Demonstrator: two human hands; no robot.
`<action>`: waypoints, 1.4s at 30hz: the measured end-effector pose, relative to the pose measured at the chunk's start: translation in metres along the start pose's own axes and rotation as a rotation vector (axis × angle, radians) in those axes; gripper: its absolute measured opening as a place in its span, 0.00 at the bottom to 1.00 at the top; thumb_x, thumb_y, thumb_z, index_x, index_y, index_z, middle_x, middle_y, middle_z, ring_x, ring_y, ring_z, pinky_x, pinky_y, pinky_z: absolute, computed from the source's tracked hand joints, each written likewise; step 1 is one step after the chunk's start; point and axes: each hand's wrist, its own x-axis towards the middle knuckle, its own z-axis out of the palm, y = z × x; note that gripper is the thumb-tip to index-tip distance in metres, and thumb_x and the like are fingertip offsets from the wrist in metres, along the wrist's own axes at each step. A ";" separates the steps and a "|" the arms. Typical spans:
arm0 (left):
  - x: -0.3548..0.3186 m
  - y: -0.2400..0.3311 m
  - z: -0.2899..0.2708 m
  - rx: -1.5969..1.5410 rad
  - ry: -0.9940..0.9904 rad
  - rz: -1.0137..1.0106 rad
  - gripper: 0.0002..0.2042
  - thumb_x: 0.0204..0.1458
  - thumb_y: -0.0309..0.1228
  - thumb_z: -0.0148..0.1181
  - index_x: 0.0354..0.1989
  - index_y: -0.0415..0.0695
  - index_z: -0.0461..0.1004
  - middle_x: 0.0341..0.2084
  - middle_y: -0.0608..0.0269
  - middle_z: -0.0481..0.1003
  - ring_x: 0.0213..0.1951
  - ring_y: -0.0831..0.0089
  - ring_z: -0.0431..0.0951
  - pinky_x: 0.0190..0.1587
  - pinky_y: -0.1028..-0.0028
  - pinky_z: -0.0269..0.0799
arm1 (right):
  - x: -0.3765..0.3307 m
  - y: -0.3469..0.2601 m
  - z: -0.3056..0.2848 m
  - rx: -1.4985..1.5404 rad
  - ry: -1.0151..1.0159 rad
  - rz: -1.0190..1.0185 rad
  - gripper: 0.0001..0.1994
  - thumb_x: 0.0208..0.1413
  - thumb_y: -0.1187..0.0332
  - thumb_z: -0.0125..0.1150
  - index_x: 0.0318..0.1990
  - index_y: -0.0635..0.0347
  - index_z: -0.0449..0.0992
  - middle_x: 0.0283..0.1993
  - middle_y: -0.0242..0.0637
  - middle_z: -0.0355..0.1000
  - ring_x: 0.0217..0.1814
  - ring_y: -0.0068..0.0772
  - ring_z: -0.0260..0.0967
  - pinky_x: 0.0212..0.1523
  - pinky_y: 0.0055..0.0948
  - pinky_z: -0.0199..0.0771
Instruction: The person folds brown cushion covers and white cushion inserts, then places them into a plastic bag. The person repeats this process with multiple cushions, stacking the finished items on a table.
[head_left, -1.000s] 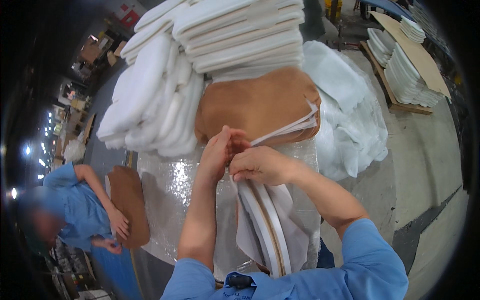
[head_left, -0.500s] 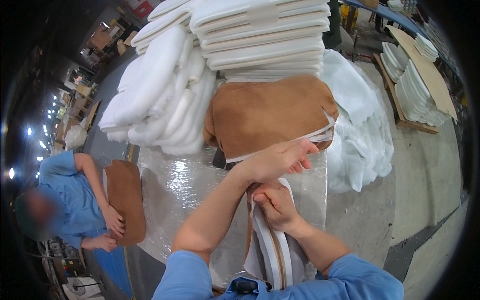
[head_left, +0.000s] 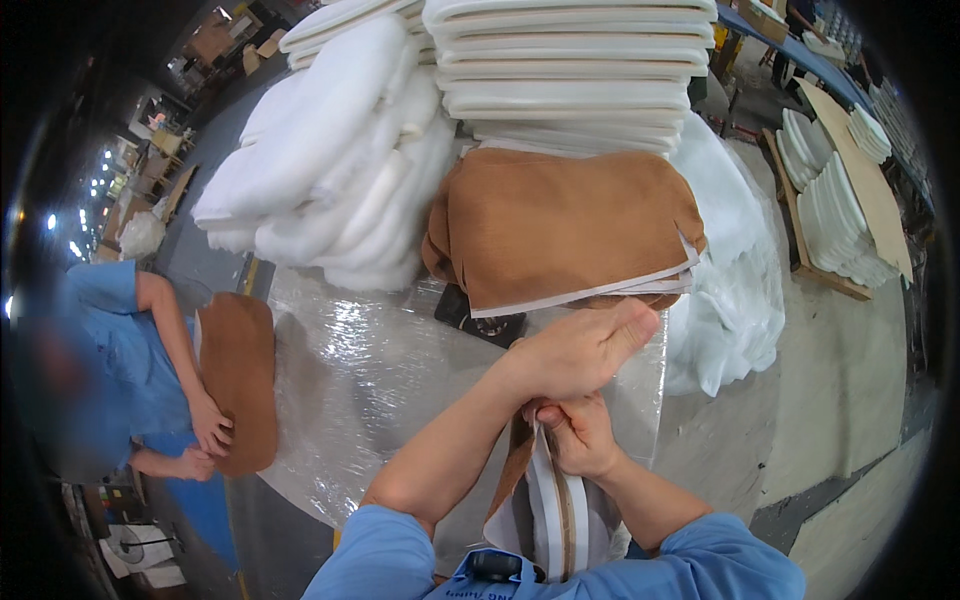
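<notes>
Shows, at lower centre, the closed grip of the right hand (head_left: 585,437), with the thumb pressed over curled fingers, on the upper end of a foam cushion pad (head_left: 548,510). Places this pad on edge at the near part of the desk (head_left: 370,370), running from the right hand down to the wearer's blue shirt (head_left: 700,565). Sets the left hand (head_left: 575,355) just above and across the right, with the back of the hand in view and the digits toward the right. Hides the palm; cannot tell from this view the width of the left grip, or anything within it.

Presents the desk under clear plastic film, wrinkled and bright with reflected light. Bears, beyond the hands, a stack of brown fabric pieces (head_left: 575,225), partly covering a black object (head_left: 485,318). Includes, farther back, a tall pile of white pads (head_left: 575,65); at left, a slumped heap of white batting (head_left: 320,170); at right, pale sheeting (head_left: 725,330). Depicts, at far left, a co-worker (head_left: 120,340) in blue with a brown fabric panel (head_left: 240,380). Extends, at right, to a grey floor (head_left: 715,470) and a wooden pallet (head_left: 810,265) of white curved pieces (head_left: 840,220).

Reveals in the pad smooth white bands flanking a narrow tan strip; beside them, a brown cover (head_left: 512,465) with pale lining (head_left: 506,525), flaring loosely. Contrasts matte, suede-like brown, rounded at the corners and white along the edges, with fluffy batting and evenly layered pads.
</notes>
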 end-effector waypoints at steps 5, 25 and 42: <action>-0.004 -0.016 -0.010 -0.656 0.595 0.471 0.30 0.75 0.52 0.35 0.58 0.34 0.72 0.48 0.49 0.79 0.58 0.57 0.78 0.66 0.58 0.68 | 0.021 -0.003 -0.011 -0.080 -0.094 -0.156 0.12 0.70 0.61 0.57 0.43 0.62 0.79 0.44 0.43 0.79 0.46 0.48 0.74 0.51 0.40 0.72; -0.087 -0.082 0.067 -0.330 0.721 0.187 0.43 0.61 0.38 0.58 0.80 0.37 0.42 0.74 0.52 0.55 0.73 0.65 0.58 0.75 0.65 0.52 | 0.040 0.003 -0.027 0.622 0.017 0.433 0.16 0.65 0.74 0.64 0.60 0.58 0.76 0.56 0.27 0.74 0.52 0.19 0.71 0.55 0.24 0.73; -0.081 -0.063 0.081 -0.118 0.746 0.107 0.48 0.52 0.28 0.62 0.78 0.33 0.40 0.75 0.35 0.47 0.79 0.41 0.43 0.78 0.51 0.39 | 0.024 0.006 -0.045 0.761 -0.111 0.386 0.29 0.60 0.81 0.59 0.71 0.61 0.67 0.74 0.33 0.59 0.75 0.28 0.58 0.72 0.31 0.61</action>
